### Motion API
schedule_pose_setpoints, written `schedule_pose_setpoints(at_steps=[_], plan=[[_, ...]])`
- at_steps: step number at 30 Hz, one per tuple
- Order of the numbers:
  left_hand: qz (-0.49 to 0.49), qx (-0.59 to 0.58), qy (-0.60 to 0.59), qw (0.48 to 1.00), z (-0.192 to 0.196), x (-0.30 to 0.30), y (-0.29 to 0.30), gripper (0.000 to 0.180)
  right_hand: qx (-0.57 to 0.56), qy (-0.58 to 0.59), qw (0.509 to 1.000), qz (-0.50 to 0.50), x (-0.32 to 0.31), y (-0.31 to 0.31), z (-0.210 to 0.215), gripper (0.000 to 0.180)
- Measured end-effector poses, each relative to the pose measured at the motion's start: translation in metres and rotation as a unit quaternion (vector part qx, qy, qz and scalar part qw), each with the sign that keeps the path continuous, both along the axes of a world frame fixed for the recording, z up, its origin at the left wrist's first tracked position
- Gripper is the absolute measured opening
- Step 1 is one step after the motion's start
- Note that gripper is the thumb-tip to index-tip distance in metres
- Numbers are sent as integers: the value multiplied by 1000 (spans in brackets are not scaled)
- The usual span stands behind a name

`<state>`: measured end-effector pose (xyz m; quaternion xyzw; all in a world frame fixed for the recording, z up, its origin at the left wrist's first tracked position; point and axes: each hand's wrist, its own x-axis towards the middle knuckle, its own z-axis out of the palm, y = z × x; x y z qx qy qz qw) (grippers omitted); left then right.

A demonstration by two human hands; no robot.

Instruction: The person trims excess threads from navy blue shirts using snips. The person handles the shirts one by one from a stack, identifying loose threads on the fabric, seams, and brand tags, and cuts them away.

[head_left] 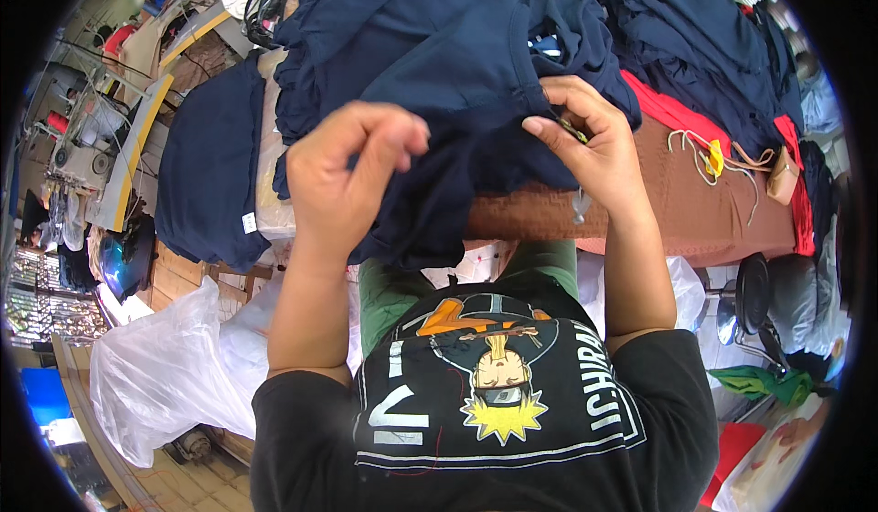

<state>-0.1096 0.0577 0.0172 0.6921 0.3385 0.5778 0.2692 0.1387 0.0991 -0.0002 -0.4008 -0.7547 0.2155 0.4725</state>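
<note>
A dark navy garment (pixel 439 64) lies spread over the table in front of me, part of it hanging over the near edge. My left hand (pixel 357 165) is raised above its left part, thumb and fingers pressed together; whatever they may pinch is too small to make out. My right hand (pixel 593 142) is at the garment's right side, fingers curled around a small dark and yellowish tool (pixel 573 129), mostly hidden in the palm. The right fingertips are beside a seamed edge of the navy cloth; I cannot tell whether they grip it.
Folded navy cloth (pixel 208 160) is stacked at the left, with another navy pile (pixel 700 46) at the far right. A brown cover (pixel 677 192) drapes the table, with red cloth (pixel 672 105) and a corded yellow tag (pixel 713 157) on it. Clear plastic sheeting (pixel 165 366) lies at lower left.
</note>
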Motion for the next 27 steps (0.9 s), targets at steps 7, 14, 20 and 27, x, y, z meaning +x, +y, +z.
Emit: schedule_pose_setpoints(at_steps=[7, 14, 20, 27], plan=[[102, 163, 137, 972, -8, 44, 19, 27, -31, 118, 992, 19, -3, -9, -9, 19], [110, 156, 254, 948, -9, 69, 31, 40, -79, 174, 980, -56, -7, -15, -16, 13], [73, 128, 201, 968, -24, 68, 42, 37, -56, 220, 974, -29, 1, -18, -18, 14], [91, 249, 289, 920, -7, 75, 45, 29, -48, 199, 978, -26, 6, -22, -11, 13]])
